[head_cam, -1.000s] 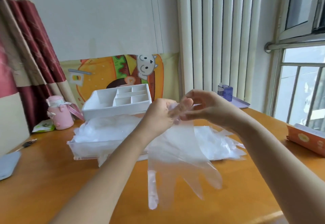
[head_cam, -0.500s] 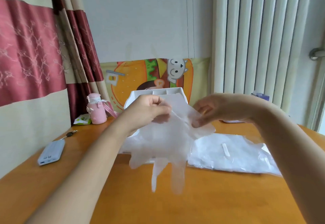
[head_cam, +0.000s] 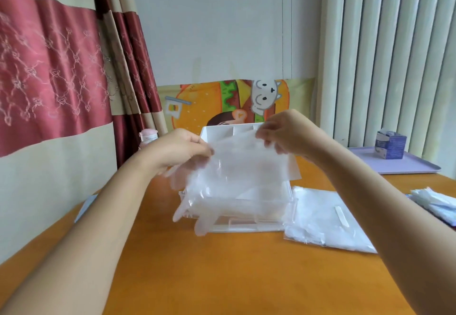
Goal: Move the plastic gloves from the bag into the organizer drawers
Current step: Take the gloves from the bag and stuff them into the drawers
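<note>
Items I log on the wooden table point(head_cam: 222, 277), left to right:

1. Red and cream curtain point(head_cam: 49, 80), far left; a pink bottle point(head_cam: 148, 138) stands at its foot.
2. Left hand point(head_cam: 182, 149), raised, fingers pinching the left edge of the plastic glove point(head_cam: 237, 166).
3. Plastic glove, clear, held up and spread between the two hands in front of the white organizer point(head_cam: 232, 129). Its fingers hang down over the front of the clear drawer point(head_cam: 246, 225), which I see pulled out and holding more clear plastic.
4. Right hand point(head_cam: 288, 132), raised, well apart from the left, pinching the glove's right edge.
5. Bag point(head_cam: 320, 218), flat on the table, just right of the drawer.
6. Lilac tray point(head_cam: 407, 169) behind it, bearing a small blue box point(head_cam: 389, 145).
7. White and blue packets point(head_cam: 436, 203) at the right edge; I cannot tell the contents.
</note>
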A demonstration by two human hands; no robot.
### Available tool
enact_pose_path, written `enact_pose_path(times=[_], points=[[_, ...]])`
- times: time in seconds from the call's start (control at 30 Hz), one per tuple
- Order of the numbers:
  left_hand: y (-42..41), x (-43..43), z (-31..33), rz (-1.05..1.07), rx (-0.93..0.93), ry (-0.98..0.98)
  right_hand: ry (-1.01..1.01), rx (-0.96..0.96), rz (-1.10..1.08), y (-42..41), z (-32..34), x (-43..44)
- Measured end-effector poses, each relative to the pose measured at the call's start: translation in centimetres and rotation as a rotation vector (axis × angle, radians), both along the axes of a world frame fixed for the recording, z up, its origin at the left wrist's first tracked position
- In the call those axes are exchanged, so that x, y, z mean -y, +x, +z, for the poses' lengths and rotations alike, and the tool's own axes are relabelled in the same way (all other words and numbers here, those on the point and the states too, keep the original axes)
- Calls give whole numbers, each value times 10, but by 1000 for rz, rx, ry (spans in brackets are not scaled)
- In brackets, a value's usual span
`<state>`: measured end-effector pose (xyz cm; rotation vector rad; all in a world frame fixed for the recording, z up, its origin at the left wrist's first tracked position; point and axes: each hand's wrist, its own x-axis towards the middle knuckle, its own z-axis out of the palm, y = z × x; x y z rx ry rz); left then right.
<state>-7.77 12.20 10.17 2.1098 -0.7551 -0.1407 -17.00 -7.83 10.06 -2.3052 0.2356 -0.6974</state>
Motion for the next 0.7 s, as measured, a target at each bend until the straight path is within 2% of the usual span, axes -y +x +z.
enact_pose_path(times=[0.1,0.3,0.37,0.47,0.53,0.6,0.63,0.7], points=[[17,3,3,60,42,98,-159,-54,-83,11,-18,6],[44,27,-20,119,216,300,-313,-131,-312,25,-46,8],[48,31,-24,165,326,373,-401,-151,-346,25,-52,4],[40,36,-23,291,584,505,-512,-181,-389,27,-57,2],[28,36,-20,369,745,444,-545,-192,-389,28,-57,0],[15,38,-18,313,789,268,-573,-196,-378,28,-56,-3],[8,40,-19,217,732,198,-585,-199,-376,27,-56,-4],[-4,48,-27,-36,560,225,-607,-207,-370,27,-56,-6]])
